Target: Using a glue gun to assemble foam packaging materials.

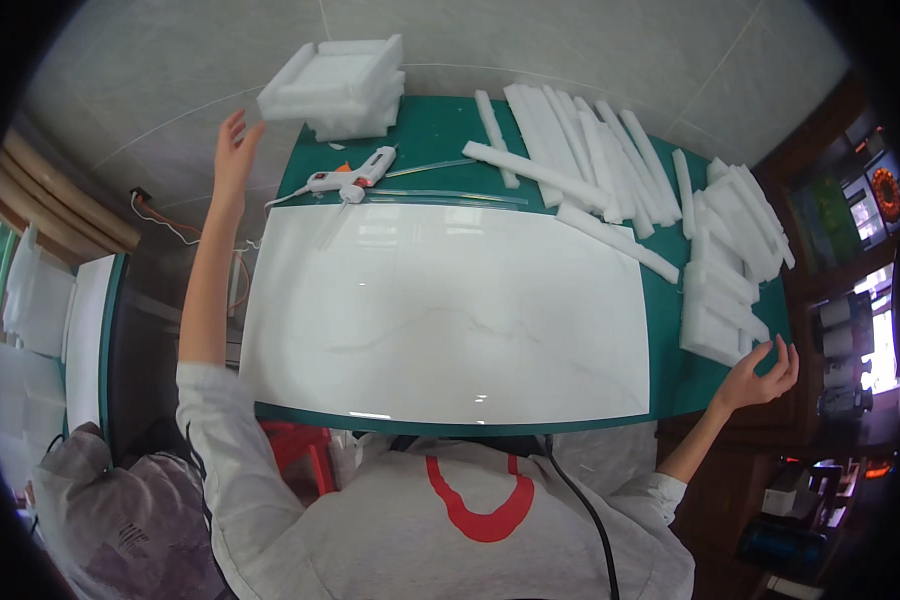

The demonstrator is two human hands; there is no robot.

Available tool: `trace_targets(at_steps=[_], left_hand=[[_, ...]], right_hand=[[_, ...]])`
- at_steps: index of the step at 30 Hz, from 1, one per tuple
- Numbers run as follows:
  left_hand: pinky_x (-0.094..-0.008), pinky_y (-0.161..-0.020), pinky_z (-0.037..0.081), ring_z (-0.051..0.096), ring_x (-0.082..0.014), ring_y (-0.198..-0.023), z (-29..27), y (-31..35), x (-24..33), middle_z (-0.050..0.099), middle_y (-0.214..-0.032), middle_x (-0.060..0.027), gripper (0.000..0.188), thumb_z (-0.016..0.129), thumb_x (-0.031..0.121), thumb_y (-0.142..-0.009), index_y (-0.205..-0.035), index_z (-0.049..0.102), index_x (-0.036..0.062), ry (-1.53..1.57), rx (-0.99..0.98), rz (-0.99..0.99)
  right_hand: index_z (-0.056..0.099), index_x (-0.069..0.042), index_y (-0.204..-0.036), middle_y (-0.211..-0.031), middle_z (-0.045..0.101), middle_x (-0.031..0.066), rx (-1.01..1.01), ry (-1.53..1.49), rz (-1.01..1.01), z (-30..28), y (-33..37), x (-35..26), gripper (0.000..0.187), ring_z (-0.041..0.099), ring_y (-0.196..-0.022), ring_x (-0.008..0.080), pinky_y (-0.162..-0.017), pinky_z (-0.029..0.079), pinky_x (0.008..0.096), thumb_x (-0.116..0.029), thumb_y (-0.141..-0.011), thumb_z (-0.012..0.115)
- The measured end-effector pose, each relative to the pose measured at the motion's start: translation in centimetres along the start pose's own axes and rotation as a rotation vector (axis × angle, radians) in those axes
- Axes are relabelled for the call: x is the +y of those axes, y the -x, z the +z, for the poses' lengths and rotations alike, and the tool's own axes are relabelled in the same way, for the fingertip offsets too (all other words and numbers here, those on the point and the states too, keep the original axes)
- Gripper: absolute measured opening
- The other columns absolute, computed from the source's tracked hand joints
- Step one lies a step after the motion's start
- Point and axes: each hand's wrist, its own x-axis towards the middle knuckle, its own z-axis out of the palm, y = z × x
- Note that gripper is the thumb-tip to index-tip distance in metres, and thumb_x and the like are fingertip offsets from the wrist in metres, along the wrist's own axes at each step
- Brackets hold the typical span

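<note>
Pale grey top [370,530], red print [485,526]

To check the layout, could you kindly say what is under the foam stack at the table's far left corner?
Green tabletop shows in front of the white foam stack, which appears to rest on it; the area beneath is covered.

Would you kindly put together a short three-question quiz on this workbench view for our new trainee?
1. Multiple choice: Which tool lies just beyond the far edge of the marbled white panel?
a) scissors
b) glue gun
c) screwdriver

2. True or false: The tabletop under the panel is red.

3. Fill in the blank: The ____ hand is nearer the white foam stack at the tabletop's far-left corner.

Key:
1. b
2. False; the tabletop is green.
3. left; the left hand is raised beside that stack, fingers open.
</note>
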Motion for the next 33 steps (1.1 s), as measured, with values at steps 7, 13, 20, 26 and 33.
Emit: trace_targets(at_steps=[7,13,20,26,33], left_hand=[[-0.0372,-0.088,0.039,0.045,-0.0289,-0.109,3.4,-10.8,-9.3,0.036,-0.13,-0.0181,0.081,0.064,0.05,-0.072,-0.134,0.027,0.0135,0.253,0.09,-0.393],[-0.0389,-0.073,0.05,0.053,-0.0284,-0.096,5.0,-12.8,-12.0,0.046,-0.112,-0.0144,0.056,0.063,0.036,-0.078,-0.12,0.038,0.0111,0.679,-0.075,-0.436],[-0.0417,-0.079,0.055,0.056,-0.0299,-0.093,4.3,-13.8,-10.6,0.048,-0.106,-0.0161,0.037,0.063,0.006,-0.077,-0.105,0.039,-0.0011,0.864,0.025,-0.25],[-0.0374,-0.085,0.053,0.052,-0.0267,-0.101,1.2,-8.5,-2.8,0.044,-0.112,-0.0168,0.04,0.062,0.006,-0.079,-0.109,0.038,-0.0031,1.011,-0.08,-0.076],[-0.0306,-0.075,0.055,0.057,-0.0148,-0.097,-0.2,12.9,1.9,0.054,-0.111,-0.0049,0.036,0.048,0.021,-0.09,-0.121,0.042,0.0045,0.797,-0.366,-0.295]], right_hand=[[0.059,0.002,-0.087,-0.088,0.059,0.0137,-0.391,-0.64,-0.194,-3.0,1.1,-5.0,0.016,0.058,-0.081,0.0266,-0.073,0.045,0.0315,0.009,-0.075,0.052],[0.058,0.002,-0.086,-0.083,0.06,0.0129,-0.638,-0.793,-0.132,-3.6,2.5,-6.1,0.016,0.058,-0.074,0.0237,-0.067,0.046,0.0288,0.01,-0.074,0.052],[0.059,0.001,-0.084,-0.082,0.061,0.0123,-0.693,-0.873,-0.086,-2.7,3.9,-7.7,0.016,0.058,-0.07,0.0228,-0.064,0.046,0.0277,0.01,-0.072,0.052],[0.059,0.001,-0.083,-0.082,0.061,0.0117,-0.723,-0.933,-0.024,-2.5,4.4,-8.6,0.014,0.058,-0.071,0.0208,-0.064,0.046,0.0264,0.009,-0.073,0.053],[0.059,0.001,-0.091,-0.088,0.061,0.0107,-0.894,-1.104,0.194,-1.7,6.9,-9.9,0.014,0.058,-0.071,0.0164,-0.064,0.046,0.0249,0.004,-0.08,0.05]])
